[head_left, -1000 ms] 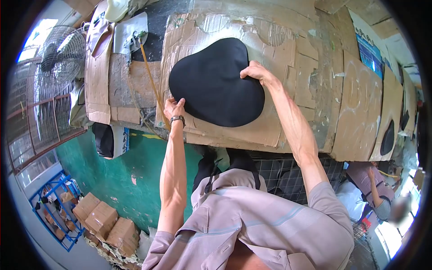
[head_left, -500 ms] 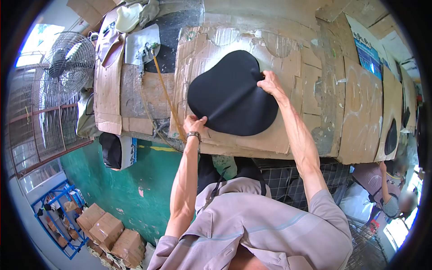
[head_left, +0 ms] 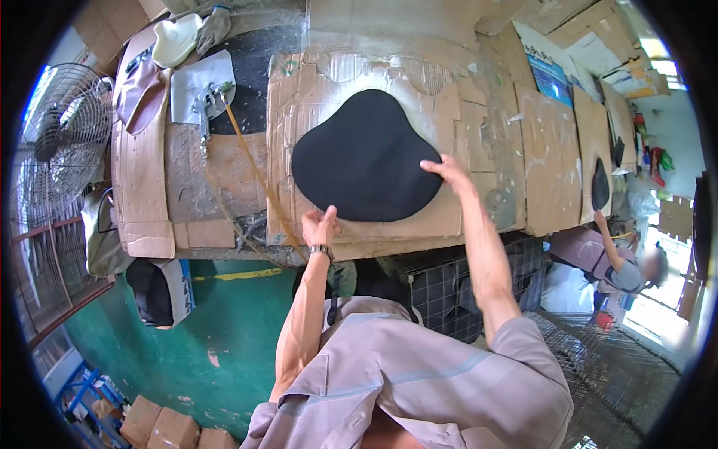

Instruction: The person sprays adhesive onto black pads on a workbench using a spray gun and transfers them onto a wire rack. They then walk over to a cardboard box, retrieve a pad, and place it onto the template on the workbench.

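Observation:
A black, smooth, rounded three-lobed pad [head_left: 366, 161] lies on a cardboard sheet [head_left: 288, 97] on the workbench. My left hand [head_left: 321, 227], with a watch on the wrist, pinches the pad's lower left edge between thumb and fingers. On the right edge, my right hand [head_left: 449, 170] grips the pad with the thumb on top and the fingers partly hidden underneath. To the left, a spray gun [head_left: 203, 112] with an orange-brown hose [head_left: 250, 153] rests on a pale sheet.
A fan [head_left: 60, 135] stands at the far left. Cardboard boxes [head_left: 172, 430] sit on the floor at lower left. A wire mesh rack [head_left: 449, 292] is below the bench. At the right, another person [head_left: 624, 273] reaches toward a dark piece [head_left: 600, 183].
The pad has turned so its narrow lobe points up, and its crease has flattened. My right hand has moved lower along its edge. The camera view has shifted.

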`<act>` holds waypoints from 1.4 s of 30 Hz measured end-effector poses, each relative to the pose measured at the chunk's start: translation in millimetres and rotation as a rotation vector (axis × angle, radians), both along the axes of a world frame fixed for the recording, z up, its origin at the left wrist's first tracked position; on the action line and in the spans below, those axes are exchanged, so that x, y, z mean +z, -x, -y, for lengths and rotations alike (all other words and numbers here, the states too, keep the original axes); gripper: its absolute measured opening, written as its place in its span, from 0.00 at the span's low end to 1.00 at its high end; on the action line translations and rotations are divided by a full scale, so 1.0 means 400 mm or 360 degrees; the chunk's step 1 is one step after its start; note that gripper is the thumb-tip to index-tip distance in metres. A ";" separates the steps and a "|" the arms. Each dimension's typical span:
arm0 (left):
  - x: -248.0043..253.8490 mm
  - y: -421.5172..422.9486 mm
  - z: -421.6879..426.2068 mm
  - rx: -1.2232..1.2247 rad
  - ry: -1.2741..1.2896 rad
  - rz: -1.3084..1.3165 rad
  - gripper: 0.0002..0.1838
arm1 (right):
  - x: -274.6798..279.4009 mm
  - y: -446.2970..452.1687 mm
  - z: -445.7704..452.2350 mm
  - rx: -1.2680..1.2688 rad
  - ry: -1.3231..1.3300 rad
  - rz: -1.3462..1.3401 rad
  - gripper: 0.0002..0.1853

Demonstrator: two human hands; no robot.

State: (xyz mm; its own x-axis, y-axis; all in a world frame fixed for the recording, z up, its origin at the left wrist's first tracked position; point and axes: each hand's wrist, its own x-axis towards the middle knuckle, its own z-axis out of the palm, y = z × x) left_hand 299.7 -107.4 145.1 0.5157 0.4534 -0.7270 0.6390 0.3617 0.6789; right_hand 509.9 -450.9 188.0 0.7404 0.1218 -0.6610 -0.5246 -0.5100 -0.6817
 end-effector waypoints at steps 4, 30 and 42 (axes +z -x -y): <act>0.023 0.077 0.134 -0.0002 0.0753 -0.0042 0.26 | -0.015 0.203 -0.049 -0.0730 -0.0449 -0.0001 0.36; -0.017 -0.097 0.140 0.0642 -0.0028 0.0342 0.35 | -0.095 0.167 -0.020 -0.0482 0.0303 0.0233 0.31; 0.023 -0.150 0.077 0.0549 -0.0033 0.0266 0.36 | -0.027 0.187 -0.071 -0.0656 0.0188 0.0153 0.27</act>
